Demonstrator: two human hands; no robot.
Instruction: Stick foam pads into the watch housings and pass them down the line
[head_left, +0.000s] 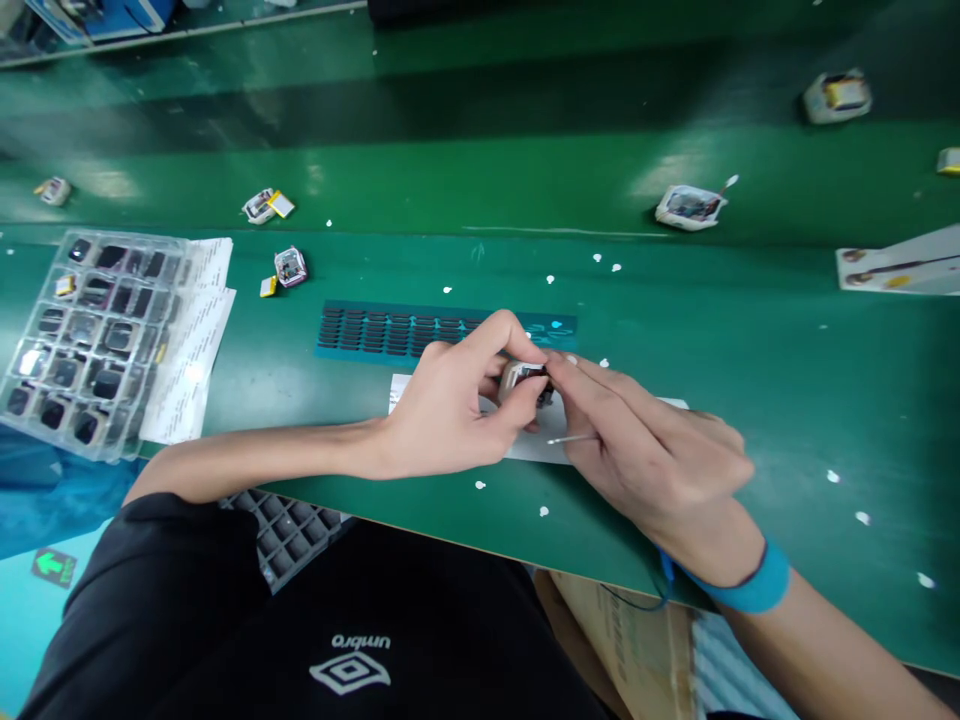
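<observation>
My left hand (457,400) is closed on a small pale smartwatch housing (514,375), pinched between thumb and forefinger over the middle of the bench. My right hand (645,430) meets it from the right, its fingertips at the housing's edge. A thin metal tool (574,438) is held in that hand, and its slim tip points left below the housing; its other end is hidden. Under both hands lies a white sheet (540,447). Just behind my left hand is a blue strip sheet (367,330) with rows of small dark pieces.
At left a clear tray (112,350) of watch housings overlaps printed papers (187,400). Opened housings with yellow-edged batteries lie around, such as one housing (291,266) and another housing (690,207). Small white tabs dot the green bench (750,350). A white strip (900,265) lies right.
</observation>
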